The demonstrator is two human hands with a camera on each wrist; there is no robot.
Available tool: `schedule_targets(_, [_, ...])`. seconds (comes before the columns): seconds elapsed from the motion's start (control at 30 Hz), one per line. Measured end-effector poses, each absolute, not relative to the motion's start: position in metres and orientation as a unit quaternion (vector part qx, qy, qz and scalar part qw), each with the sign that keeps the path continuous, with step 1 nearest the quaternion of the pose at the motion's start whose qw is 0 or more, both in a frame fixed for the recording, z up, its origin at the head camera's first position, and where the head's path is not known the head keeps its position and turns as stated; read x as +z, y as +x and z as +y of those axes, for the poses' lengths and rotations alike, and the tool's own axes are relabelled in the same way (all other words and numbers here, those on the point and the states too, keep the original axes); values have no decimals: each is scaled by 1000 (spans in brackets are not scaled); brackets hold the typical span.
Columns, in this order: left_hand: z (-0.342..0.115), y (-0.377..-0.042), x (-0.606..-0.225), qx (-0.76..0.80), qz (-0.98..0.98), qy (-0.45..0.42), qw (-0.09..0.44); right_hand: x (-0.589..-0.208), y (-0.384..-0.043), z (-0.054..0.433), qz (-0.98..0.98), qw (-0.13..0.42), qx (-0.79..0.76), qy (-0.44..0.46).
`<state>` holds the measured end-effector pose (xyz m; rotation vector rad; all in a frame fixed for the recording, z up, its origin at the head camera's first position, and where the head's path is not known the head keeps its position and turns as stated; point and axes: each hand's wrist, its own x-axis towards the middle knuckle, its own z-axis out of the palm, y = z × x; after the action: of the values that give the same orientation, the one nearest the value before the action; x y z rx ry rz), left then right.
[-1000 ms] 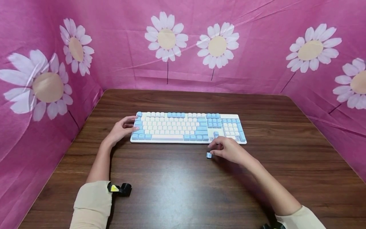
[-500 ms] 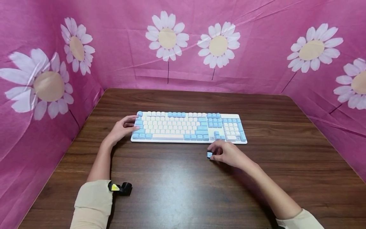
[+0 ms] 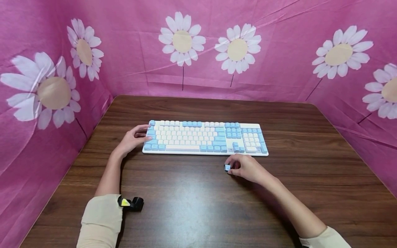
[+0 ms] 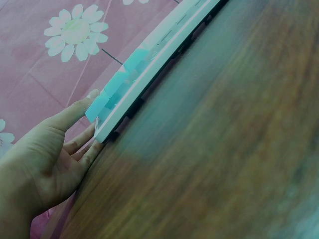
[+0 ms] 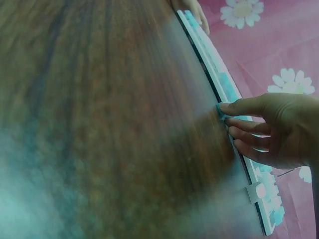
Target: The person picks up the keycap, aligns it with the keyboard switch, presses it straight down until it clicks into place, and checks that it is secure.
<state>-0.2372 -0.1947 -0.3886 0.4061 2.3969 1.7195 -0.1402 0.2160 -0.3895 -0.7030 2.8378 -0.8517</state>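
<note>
A white and light-blue keyboard (image 3: 183, 137) lies on the table, long side toward me. My left hand (image 3: 131, 139) holds its left end. In the left wrist view, the thumb rests on a blue key while the other fingers lie at the keyboard's end, partly hidden. Just in front of the keyboard's arrow keys, my right hand (image 3: 248, 167) pinches a small light-blue keycap (image 3: 227, 167) between thumb and fingers. Among the arrow keys is a bare spot (image 3: 230, 150) without a cap. In the right wrist view the keycap (image 5: 220, 110) is mostly covered by the fingertips.
A brown wood-grain table (image 3: 183, 199) carries the keyboard. Pink cloth (image 3: 130, 51) printed with white flowers hangs around its far and side edges. A black band with a camera (image 3: 131, 204) is on the left sleeve.
My right hand has drawn slightly back toward me, baring more of the arrow keys, and its fingers have closed more around the keycap. The left hand stays in place on the keyboard.
</note>
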Motion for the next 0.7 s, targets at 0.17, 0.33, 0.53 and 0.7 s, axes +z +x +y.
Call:
schedule_targets(0.17, [-194,-238,-388,577,801,134,82,-389,-140,215,936,42,-269,-225])
schedule_targets(0.33, [-194,-238,-387,574,803,135,84,-389,-141,215,936,33,-266,-227])
schedule_targets(0.53, [-195,-237,-387,575,802,134,87,-387,-141,215,935,31,-269,-227])
schedule_targets(0.7, [-195,-237,-388,573,804,132,89,-382,-142,215,933,33,-276,-226])
